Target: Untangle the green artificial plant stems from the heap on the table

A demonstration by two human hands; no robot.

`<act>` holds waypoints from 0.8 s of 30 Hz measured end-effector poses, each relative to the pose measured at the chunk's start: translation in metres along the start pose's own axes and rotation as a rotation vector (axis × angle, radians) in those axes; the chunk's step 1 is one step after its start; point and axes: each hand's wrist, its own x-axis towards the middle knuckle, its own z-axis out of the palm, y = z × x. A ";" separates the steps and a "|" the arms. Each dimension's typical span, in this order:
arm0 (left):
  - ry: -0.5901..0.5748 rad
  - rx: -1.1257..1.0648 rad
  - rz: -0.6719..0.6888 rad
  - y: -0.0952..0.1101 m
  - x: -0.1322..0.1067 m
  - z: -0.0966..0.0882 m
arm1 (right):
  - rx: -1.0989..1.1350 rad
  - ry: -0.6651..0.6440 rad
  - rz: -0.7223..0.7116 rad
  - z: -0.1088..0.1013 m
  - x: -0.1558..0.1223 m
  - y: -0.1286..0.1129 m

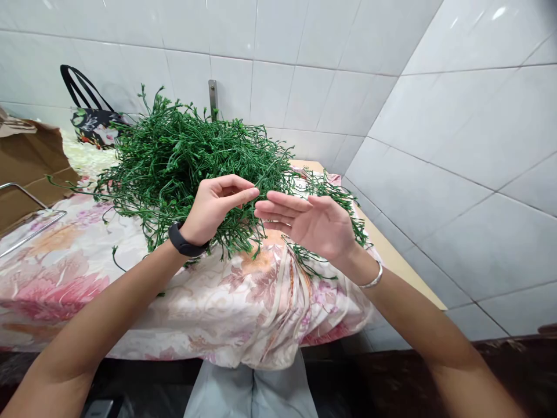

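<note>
We hold both hands in front of the main pile of green artificial stems [191, 151], which sits on a floral tablecloth [187, 322] against the tiled wall [304, 87].

Left hand [211, 209]: the thumb and forefinger come together at their tips; we cannot tell whether anything thin is pinched between them. A black wristband [185, 241] encircles the wrist.

Right hand [319, 226]: the palm is exposed, the fingers extend toward the left hand, and the thumb stands apart from them. We see nothing in its grasp. Its fingertips are just beside those of the left hand; we cannot tell whether they touch. A pale bracelet [373, 276] encircles this wrist.

A smaller batch of stems [339, 194] lies beyond the right hand, toward the bare edge of the tabletop [404, 267]. Left of the main pile, we locate a flower-print bag [98, 125] with black handles, pale loose pieces [91, 155], a cardboard box [30, 168] and a bent metal rod [52, 217]. A metal bracket [212, 96] stands upright behind the pile.
</note>
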 end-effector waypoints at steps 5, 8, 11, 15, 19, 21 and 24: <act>-0.007 0.023 -0.002 0.004 -0.002 0.001 | 0.016 -0.106 0.076 0.004 -0.003 0.000; -0.001 0.023 -0.001 0.003 -0.002 0.001 | 0.014 -0.074 -0.003 0.003 -0.003 0.003; 0.010 0.021 0.001 0.002 -0.001 0.001 | -0.043 0.057 -0.114 -0.003 -0.002 0.007; -0.021 0.054 -0.017 0.002 -0.002 0.002 | -0.104 0.133 -0.121 -0.011 0.000 0.011; -0.050 0.048 -0.020 0.002 -0.004 0.004 | -0.070 0.120 -0.085 -0.010 0.001 0.013; -0.064 0.043 -0.024 0.001 -0.005 0.004 | -0.089 0.155 -0.077 -0.010 0.002 0.015; -0.063 0.040 -0.021 -0.001 -0.005 0.005 | -0.144 0.189 -0.055 -0.013 0.004 0.017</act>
